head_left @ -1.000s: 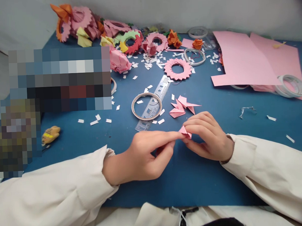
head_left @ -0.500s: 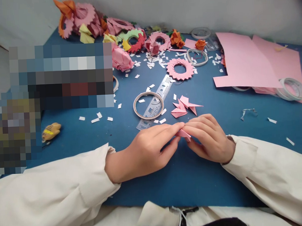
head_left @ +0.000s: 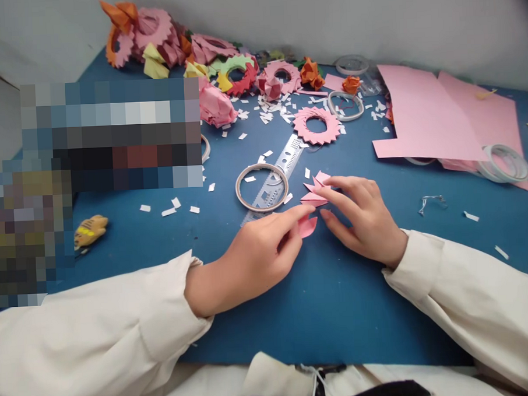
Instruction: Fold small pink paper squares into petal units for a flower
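Note:
My left hand pinches a small folded piece of pink paper between thumb and fingers, just above the blue table. Most of that piece is hidden by the fingers. To its right, my right hand is open, thumb and fingers apart. Its fingertips reach over a little heap of pointed pink folded paper pieces and cover part of it; whether they touch the heap I cannot tell. A roll of tape lies over a clear ruler beyond my left hand.
Behind the ruler sits a pink folded-paper ring. More paper rings and flowers line the back among white paper scraps. Pink sheets and tape rolls lie at the right. A yellow-brown figure is at the left.
My right hand has let go of the folded pink piece, opened, and moved forward to the heap of pink pieces. My left hand keeps the piece, now slightly further left.

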Tool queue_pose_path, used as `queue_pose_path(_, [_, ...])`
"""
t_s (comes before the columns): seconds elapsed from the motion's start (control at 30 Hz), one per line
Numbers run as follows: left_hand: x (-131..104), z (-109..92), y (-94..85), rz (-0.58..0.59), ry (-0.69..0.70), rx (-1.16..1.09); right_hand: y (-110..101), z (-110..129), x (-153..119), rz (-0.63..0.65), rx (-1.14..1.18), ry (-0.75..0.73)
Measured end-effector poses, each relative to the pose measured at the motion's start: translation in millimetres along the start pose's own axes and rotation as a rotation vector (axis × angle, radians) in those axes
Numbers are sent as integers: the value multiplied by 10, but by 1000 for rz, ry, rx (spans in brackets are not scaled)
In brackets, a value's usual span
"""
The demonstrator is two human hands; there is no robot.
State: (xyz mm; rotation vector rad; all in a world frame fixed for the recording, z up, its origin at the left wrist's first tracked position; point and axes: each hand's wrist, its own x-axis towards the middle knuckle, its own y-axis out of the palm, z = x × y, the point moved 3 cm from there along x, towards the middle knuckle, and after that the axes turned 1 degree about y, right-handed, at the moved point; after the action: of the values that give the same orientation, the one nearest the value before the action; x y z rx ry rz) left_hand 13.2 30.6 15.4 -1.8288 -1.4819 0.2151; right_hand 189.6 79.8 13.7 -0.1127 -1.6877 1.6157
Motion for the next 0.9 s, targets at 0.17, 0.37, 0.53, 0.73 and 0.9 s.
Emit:
queue_pose_path(0.17, [27, 43, 36, 118, -53, 255, 78, -31, 10, 65, -69, 19])
queue_pose_path(0.37, [-1, 55, 15, 78, -51, 343, 66, -31, 1, 18, -40, 75])
queue_pose_path(0.53, [7, 22, -31, -18, -23, 243, 42, -7, 12, -17, 14, 48])
queue_pose_path(0.73, [4, -69, -57, -21, 63, 40, -119, 92, -31, -135, 28, -136])
queue_pose_path(0.9, [16, -107, -21, 138, -120, -289, -218, 188, -110, -187, -6, -367])
